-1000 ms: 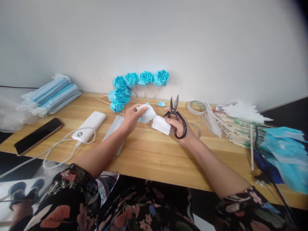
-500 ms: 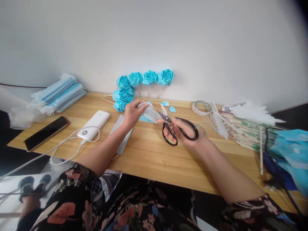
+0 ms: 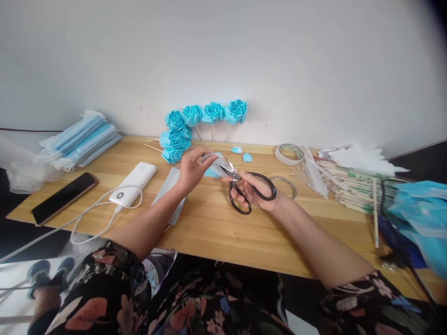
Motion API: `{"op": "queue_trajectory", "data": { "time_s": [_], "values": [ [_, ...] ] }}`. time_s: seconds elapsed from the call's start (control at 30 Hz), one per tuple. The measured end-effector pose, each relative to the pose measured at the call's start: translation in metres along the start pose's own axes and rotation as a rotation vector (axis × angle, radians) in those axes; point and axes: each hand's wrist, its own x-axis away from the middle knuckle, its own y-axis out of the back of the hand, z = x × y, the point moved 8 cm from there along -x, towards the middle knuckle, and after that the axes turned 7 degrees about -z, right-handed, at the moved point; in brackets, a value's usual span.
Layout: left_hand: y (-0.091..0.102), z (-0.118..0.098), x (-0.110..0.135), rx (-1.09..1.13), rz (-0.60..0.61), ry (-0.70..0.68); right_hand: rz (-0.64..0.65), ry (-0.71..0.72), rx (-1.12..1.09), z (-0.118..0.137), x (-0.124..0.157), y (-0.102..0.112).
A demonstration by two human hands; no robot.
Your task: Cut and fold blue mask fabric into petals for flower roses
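"How is the left hand [image 3: 195,170] set?"
"Its grip is pinched, thumb toward fingers, on a thin pale sheet [image 3: 216,164], above the counter [image 3: 209,232]."
"And the right hand [image 3: 256,188]?"
"Its grip is curled round the black-handled scissors [image 3: 235,177], whose blades stand parted by the sheet's right side; whether they touch it, I can't tell."
"What lies beyond?"
"Two small blue pieces [image 3: 247,157], and blue flowers [image 3: 175,138] to their left, near the wall [image 3: 139,60]."
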Motion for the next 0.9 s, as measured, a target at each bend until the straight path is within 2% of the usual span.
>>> {"op": "queue_trajectory", "data": {
  "time_s": [0.13,0.27,0.33,0.43,0.5,0.6,0.73,0.9],
  "values": [
    [-0.008,-0.009,0.005,0.007,0.105,-0.070,-0.005,0.019,-0.020,-0.002,-0.004,0.004],
    [-0.018,-0.024,0.011,0.062,0.340,-0.191,-0.070,0.129,-0.032,0.008,-0.004,0.012],
    [-0.014,-0.028,0.010,0.135,0.348,-0.222,-0.059,0.177,-0.007,0.013,-0.001,0.010],
    [0.001,-0.019,0.001,0.185,0.181,-0.155,0.003,0.240,0.057,0.019,0.004,0.002],
    [0.002,-0.012,-0.001,0.230,0.133,-0.094,0.045,0.293,0.105,0.022,0.008,-0.003],
    [-0.013,-0.005,0.002,0.328,0.250,0.000,0.106,0.354,0.170,0.021,0.011,-0.008],
    [-0.031,0.003,0.012,0.328,0.434,0.142,0.158,0.401,0.205,0.018,0.012,-0.013],
    [-0.034,0.012,0.017,0.344,0.444,0.276,0.132,0.400,0.259,0.017,0.011,-0.013]
  ]
}}
